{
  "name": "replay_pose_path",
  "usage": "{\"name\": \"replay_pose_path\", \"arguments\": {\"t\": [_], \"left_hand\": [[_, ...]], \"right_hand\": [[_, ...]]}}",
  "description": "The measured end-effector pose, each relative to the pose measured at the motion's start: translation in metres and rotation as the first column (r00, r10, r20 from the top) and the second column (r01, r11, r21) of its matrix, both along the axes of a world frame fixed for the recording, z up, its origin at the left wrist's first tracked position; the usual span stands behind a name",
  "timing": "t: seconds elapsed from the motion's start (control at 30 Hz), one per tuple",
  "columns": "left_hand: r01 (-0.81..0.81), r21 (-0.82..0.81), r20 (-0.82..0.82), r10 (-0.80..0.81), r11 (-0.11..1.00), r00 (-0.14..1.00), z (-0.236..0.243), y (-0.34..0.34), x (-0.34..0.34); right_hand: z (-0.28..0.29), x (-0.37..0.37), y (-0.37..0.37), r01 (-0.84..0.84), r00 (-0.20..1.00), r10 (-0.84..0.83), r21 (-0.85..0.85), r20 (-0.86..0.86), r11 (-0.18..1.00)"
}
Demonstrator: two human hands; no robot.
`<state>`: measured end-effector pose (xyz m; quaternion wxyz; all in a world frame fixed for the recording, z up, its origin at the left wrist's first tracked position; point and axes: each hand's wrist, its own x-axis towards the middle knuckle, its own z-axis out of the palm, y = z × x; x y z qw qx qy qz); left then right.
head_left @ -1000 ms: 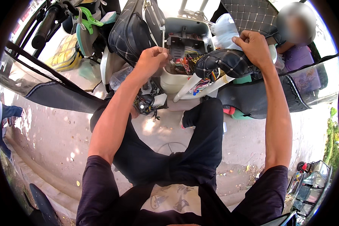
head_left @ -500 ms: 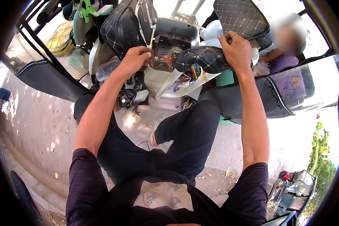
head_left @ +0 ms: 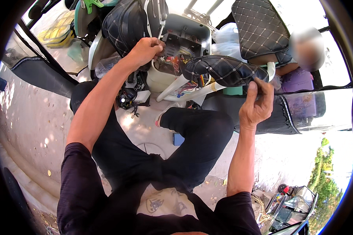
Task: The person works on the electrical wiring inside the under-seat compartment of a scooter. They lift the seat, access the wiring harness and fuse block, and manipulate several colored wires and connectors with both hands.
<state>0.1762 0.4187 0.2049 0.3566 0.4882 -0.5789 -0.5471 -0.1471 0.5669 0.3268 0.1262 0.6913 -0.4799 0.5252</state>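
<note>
A black quilted pad [head_left: 228, 70] with pale diamond stitching lies over a white tube frame [head_left: 196, 94] in front of me. My right hand [head_left: 258, 102] is closed at the pad's lower right edge, thumb and fingers pinching it. My left hand [head_left: 146, 51] is curled at the left rim of an open plastic compartment [head_left: 157, 77]. Its fingertips are pressed together; whatever they hold is too small to make out. Inside the compartment, loose coloured wires [head_left: 176, 62] lie beside a black tray [head_left: 178, 45].
A tilted black quilted seat [head_left: 123, 27] stands left of the compartment; a quilted backrest [head_left: 259, 29] rises at the right. A person [head_left: 286, 68] sits beyond it. Black electrical parts [head_left: 131, 96] sit by my left knee. A blue box [head_left: 178, 139] lies on the ground. Another vehicle [head_left: 296, 207] stands lower right.
My right hand has moved down and right, from the pad's top edge to its lower right edge. The pad now spreads wider over the frame. My left hand has shifted slightly up.
</note>
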Motion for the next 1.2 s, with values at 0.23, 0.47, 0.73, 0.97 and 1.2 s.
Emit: {"name": "replay_pose_path", "arguments": {"t": [0.23, 0.47, 0.73, 0.97, 1.2], "left_hand": [[-0.074, -0.003, 0.041, 0.074, 0.997, 0.996, -0.019, -0.016, -0.019], [-0.053, 0.007, 0.105, 0.052, 0.999, 0.993, -0.052, -0.038, -0.031], [0.058, 0.018, 0.020, -0.059, 0.998, 0.998, -0.068, -0.044, -0.048], [0.142, 0.070, 0.032, -0.144, 0.987, 0.989, -0.068, -0.048, -0.053], [0.088, 0.086, -0.080, -0.081, 0.992, 0.994, -0.085, -0.047, -0.053]], "right_hand": [[-0.121, -0.016, 0.014, -0.178, 0.724, -0.246, 0.520, 0.644, 0.835], [-0.150, -0.052, -0.090, -0.527, 0.626, -0.047, 0.467, 0.779, 0.710], [-0.124, -0.010, -0.149, -0.373, 0.908, -0.167, 0.922, 0.385, 0.099], [-0.139, -0.026, -0.167, -0.473, 0.879, -0.005, 0.871, 0.477, -0.134], [-0.139, -0.019, -0.174, -0.631, 0.775, -0.082, 0.765, 0.626, -0.125]]}}
